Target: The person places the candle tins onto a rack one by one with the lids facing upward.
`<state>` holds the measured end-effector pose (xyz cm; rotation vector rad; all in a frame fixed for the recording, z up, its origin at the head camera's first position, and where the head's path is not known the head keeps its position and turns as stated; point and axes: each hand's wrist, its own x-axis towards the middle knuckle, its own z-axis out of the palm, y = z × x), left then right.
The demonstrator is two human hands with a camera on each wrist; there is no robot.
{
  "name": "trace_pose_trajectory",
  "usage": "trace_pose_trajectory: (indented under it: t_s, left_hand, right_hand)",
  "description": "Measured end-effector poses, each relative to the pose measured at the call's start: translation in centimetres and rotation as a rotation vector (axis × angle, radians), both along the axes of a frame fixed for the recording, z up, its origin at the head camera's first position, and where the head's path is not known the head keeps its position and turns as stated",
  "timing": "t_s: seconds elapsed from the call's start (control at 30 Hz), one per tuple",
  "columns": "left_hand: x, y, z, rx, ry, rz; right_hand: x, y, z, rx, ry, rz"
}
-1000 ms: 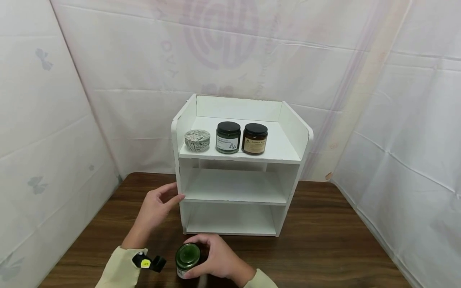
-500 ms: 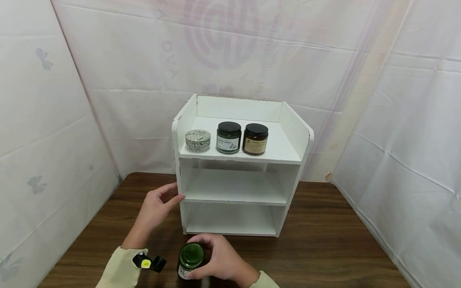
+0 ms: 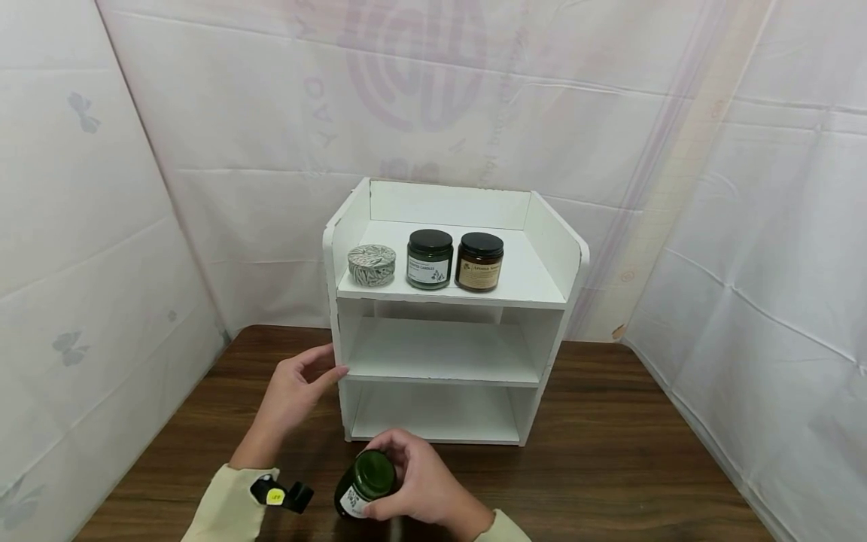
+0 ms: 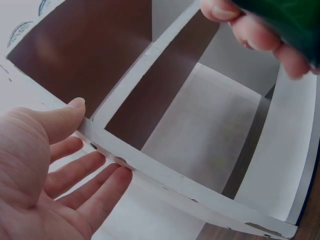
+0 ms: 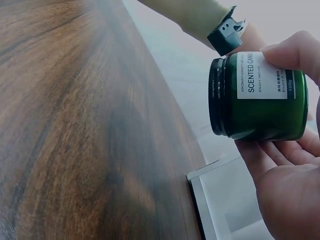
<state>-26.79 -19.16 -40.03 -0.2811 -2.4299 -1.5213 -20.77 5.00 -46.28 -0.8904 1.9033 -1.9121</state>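
My right hand [image 3: 428,482] grips a green glass scented candle jar [image 3: 375,474] in front of the shelf. The jar is tilted, with its glass base up and its black lid [image 5: 217,97] lowest; the right wrist view shows its white label [image 5: 265,75]. Whether the lid touches the table cannot be told. My left hand [image 3: 291,391] holds the left side panel of a white shelf unit [image 3: 447,350], thumb on the front edge, fingers along the outer face. On its top board stand a patterned round tin [image 3: 371,265], a green candle jar [image 3: 430,263] and an amber candle jar [image 3: 479,263].
The shelf's two lower compartments face me, above the dark wooden table [image 3: 609,444]. White printed cloth [image 3: 257,150] hangs behind the table and along both sides. A black wrist strap [image 3: 281,493] sits on my left sleeve.
My right hand has shifted slightly right and away from me with the candle jar, which now leans further and shows more of its side and label. The left hand stays on the shelf.
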Motion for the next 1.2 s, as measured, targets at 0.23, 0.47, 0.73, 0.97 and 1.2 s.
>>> trace_pose_trajectory:
  t_s: [0.23, 0.47, 0.73, 0.97, 1.2]
  left_hand:
    - [0.0, 0.0, 0.0, 0.003, 0.000, -0.004]
    - [0.1, 0.0, -0.1, -0.006, -0.010, 0.010]
    - [-0.1, -0.1, -0.2, -0.022, 0.005, 0.008]
    - [-0.3, -0.2, -0.4, -0.028, 0.011, 0.008]
    - [-0.4, -0.2, -0.4, -0.026, 0.011, 0.001]
  right_hand:
    - [-0.1, 0.1, -0.1, -0.047, -0.028, -0.033]
    - [-0.3, 0.1, -0.1, -0.055, -0.060, -0.064]
    - [-0.5, 0.7, 0.6, -0.014, -0.056, -0.070]
    - [-0.6, 1.2, 1.1, 0.025, -0.008, -0.027]
    - [-0.5, 1.3, 1.2, 0.037, 0.004, -0.015]
